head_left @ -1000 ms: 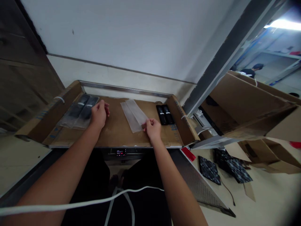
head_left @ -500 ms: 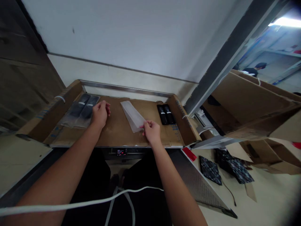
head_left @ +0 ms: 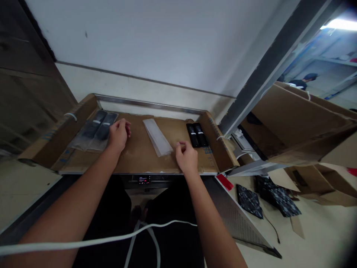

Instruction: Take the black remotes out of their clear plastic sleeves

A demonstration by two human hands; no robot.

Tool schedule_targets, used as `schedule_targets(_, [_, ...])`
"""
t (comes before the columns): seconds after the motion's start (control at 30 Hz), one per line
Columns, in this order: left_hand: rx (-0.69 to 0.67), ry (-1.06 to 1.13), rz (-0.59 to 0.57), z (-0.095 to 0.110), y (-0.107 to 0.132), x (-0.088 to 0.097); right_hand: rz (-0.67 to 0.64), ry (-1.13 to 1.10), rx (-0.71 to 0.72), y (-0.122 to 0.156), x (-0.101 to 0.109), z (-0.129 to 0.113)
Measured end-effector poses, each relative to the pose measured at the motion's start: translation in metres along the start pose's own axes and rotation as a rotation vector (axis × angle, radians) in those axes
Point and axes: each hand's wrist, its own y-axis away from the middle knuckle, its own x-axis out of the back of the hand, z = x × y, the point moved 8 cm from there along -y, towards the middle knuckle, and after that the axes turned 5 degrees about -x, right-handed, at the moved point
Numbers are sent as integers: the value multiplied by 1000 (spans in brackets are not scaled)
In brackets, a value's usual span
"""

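A frosted plastic sleeve [head_left: 157, 137] lies flat and slanted on the cardboard lining. My right hand [head_left: 186, 157] is just right of its lower end, apart from it, with fingers bent, a small gap at the thumb and nothing visible in them. To the left, my left hand [head_left: 119, 134] has its fingers curled in, with nothing seen in them. It is beside a clear bag [head_left: 93, 143] holding dark long items with white bands, and its wrist covers part of that bag. Two black long items [head_left: 197, 135] with white bands lie side by side beyond my right hand.
The cardboard-lined tray [head_left: 139, 162] has raised sides tied with white cable ties. A white cable [head_left: 111, 239] crosses low in front of me. Large cardboard boxes [head_left: 304, 123] stand on the right, with dark patterned packets [head_left: 249, 201] on the floor. A person [head_left: 302, 81] is far off.
My right hand has let go of the plastic sleeve and moved a little to the right. The sleeve now lies flatter. My left hand has hardly moved.
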Motion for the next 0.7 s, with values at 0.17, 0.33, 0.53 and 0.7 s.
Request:
schedule_targets(0.17, [-11,-10,-8,-1,0,0,-16,28,270,9,-9,-9])
schedule_targets(0.33, [-17,-37,-29,-4,-1,-1,-26,-6,324,12,-11,-12])
schedule_targets(0.53, [-207,-409,-84,11,2,-6,51,-133,179,1,-4,4])
schedule_targets(0.7, [-440,-1075,-84,46,-7,8,95,-141,138,1,-1,9])
